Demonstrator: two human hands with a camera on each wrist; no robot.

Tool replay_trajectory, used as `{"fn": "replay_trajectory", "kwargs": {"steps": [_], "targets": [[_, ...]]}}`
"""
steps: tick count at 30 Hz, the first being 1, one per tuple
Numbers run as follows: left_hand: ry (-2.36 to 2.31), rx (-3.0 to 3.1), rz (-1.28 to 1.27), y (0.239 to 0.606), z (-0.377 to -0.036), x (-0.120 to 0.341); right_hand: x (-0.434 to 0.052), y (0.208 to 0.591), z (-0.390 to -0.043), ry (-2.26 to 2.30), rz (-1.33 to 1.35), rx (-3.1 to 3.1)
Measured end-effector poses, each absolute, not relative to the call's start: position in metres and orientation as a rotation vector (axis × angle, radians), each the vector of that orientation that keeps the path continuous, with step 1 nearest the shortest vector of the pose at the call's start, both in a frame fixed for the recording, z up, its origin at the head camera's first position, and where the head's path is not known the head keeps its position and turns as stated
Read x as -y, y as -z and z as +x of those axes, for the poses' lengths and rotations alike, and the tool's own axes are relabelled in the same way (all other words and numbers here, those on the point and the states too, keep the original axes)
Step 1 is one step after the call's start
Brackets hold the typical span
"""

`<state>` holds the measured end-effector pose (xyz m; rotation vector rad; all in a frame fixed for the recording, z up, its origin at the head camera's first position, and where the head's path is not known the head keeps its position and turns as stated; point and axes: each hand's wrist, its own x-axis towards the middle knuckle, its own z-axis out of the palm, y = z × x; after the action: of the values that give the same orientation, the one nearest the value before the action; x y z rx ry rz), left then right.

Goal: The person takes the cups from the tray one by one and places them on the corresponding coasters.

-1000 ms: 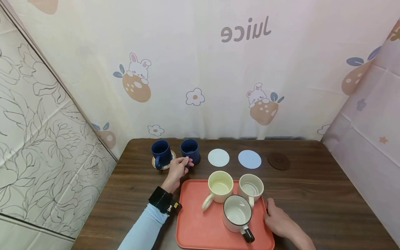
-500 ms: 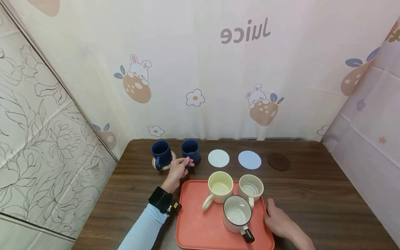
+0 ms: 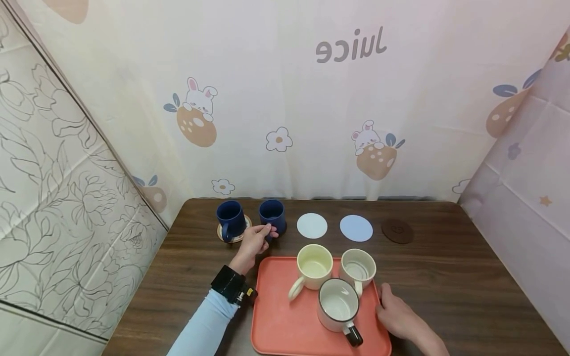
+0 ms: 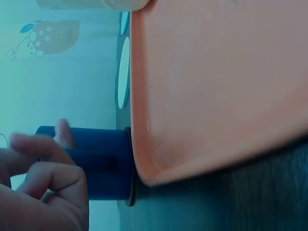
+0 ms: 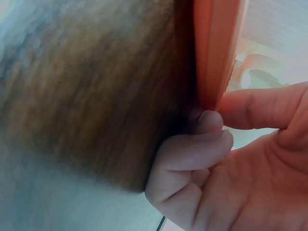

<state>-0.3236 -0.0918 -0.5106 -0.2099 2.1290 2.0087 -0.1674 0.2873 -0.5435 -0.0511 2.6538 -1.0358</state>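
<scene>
up by the desk's far left edge, left hand [image 3: 255, 242] fingers curl around the second dark blue ceramic mug's [image 3: 272, 214] handle; right hand [image 3: 398, 316] fingers pinch the orange plastic tray's [image 3: 278, 321] right rim.

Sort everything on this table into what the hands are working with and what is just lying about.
In hand:
- left hand gripping the second dark blue ceramic mug
- right hand pinching the edge of the orange plastic tray

Lying about:
- other blue mug on its coaster
- three cream mugs on the tray
- white round coaster, pale blue coaster, dark brown coaster
</scene>
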Motion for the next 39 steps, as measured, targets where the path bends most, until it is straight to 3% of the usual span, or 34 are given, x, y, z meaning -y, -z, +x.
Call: {"fn": "replay_trajectory", "kwargs": {"steps": [14,26,39], "targets": [[-2.09,-2.525,-0.122,0.498,-0.297,0.115,-0.27,0.517,-0.162,1.043,0.051,-2.62],[-1.443,-2.457,0.471,0.477,-0.247,0.092,-0.282,0.534,-0.167,1.022,-0.006,-2.613],[-1.304,-2.355,0.568,0.479,-0.226,0.069,-0.281,0.531,-0.165,1.029,-0.022,-2.615]]}}
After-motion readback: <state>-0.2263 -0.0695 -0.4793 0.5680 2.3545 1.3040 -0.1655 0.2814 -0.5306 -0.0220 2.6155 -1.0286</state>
